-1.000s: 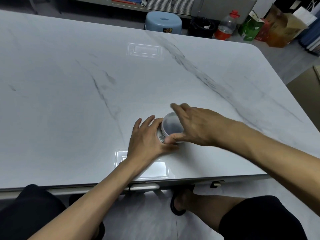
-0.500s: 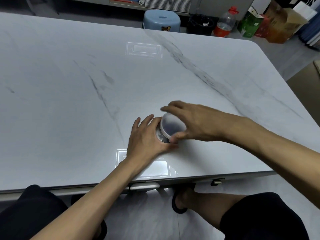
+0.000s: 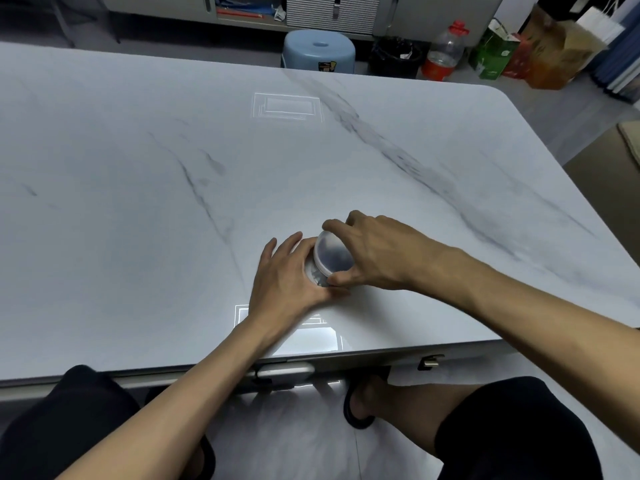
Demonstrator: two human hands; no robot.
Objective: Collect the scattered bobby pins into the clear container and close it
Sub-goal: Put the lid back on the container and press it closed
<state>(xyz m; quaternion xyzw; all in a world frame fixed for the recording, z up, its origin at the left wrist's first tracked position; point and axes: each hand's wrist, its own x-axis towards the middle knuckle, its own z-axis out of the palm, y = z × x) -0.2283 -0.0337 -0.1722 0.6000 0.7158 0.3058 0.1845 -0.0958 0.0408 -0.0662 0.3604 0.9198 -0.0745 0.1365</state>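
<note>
the container (image 3: 312,273) sits on the counter (image 3: 138,202) near its front edge, mostly hidden between the two hands. the left hand (image 3: 287,275) wraps round its near-left side, fingers curled against the wall. the right hand (image 3: 377,251) pinches the lid (image 3: 332,253) by its rim, thumb at the near edge and fingers over the far edge. the lid is tilted over the container's mouth, not seated flat. whether pins lie inside cannot be told. beyond the counter stand a blue stool (image 3: 318,51) and a bottle (image 3: 445,53).
</note>
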